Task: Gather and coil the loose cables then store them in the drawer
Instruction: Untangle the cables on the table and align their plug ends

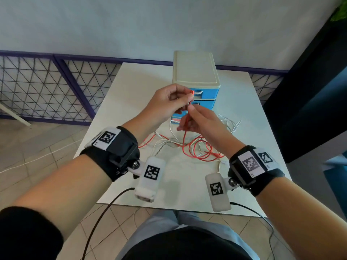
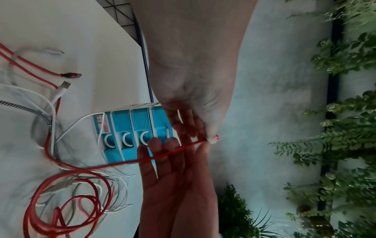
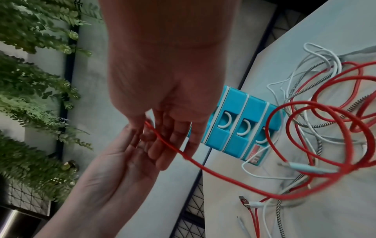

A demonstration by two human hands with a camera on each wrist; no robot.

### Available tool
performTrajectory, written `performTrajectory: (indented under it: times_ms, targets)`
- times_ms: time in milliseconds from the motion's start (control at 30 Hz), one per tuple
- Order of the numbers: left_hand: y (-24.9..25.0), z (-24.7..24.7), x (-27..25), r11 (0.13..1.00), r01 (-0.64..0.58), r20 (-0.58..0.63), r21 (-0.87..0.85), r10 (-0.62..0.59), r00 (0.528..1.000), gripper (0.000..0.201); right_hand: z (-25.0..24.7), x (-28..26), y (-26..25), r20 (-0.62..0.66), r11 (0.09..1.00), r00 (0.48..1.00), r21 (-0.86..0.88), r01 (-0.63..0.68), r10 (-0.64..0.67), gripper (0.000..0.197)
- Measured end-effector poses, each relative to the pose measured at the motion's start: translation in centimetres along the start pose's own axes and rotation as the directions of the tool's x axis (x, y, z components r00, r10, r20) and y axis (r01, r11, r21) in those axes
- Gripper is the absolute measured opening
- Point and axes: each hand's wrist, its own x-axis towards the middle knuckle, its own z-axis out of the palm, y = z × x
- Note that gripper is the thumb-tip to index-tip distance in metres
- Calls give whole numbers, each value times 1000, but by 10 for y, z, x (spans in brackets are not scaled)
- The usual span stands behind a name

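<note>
A long red cable (image 1: 201,149) lies in loose loops on the white table (image 1: 131,91). One end of it is lifted in front of the small drawer unit (image 1: 195,72), which has a cream top and blue drawers that look closed. My left hand (image 1: 189,95) pinches the red plug end between thumb and fingers (image 2: 211,136). Just below, my right hand (image 1: 187,117) holds the same red cable (image 3: 173,148), which runs across its fingers (image 3: 162,141). White cables (image 1: 229,124) and a black-and-white braided cable (image 1: 161,149) are tangled with the red loops.
The drawer unit (image 2: 132,132) stands at the table's far middle. More red and white plug ends (image 2: 67,78) lie left of the tangle. A wire fence (image 1: 47,87) stands to the left and a dark cabinet (image 1: 309,91) to the right. Leafy plants (image 2: 346,112) hang on the wall.
</note>
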Motion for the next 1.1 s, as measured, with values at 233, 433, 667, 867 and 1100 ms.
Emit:
performTrajectory:
  times_ms: [233, 433, 667, 867, 1100]
  targets:
    - [-53, 5, -8, 990, 46, -117, 131, -31, 993, 16, -10, -7, 1, -17, 996, 998, -63, -60, 59, 24]
    - [-101, 19, -7, 856, -10, 188, 517, -102, 977, 26, -14, -4, 7, -60, 993, 993, -50, -109, 106, 23]
    - [-161, 23, -20, 429, -141, 327, 892, -400, 856, 7, -26, -1, 17, -132, 979, 985, -156, -128, 108, 23]
    - [-159, 19, -25, 577, -74, 305, 813, -315, 899, 19, -36, -2, 16, -213, 989, 974, -106, -102, 77, 31]
    - [-61, 14, -2, 805, -38, 128, 592, -47, 991, 9, -29, 6, 18, -242, 944, 964, -328, 23, -108, 30]
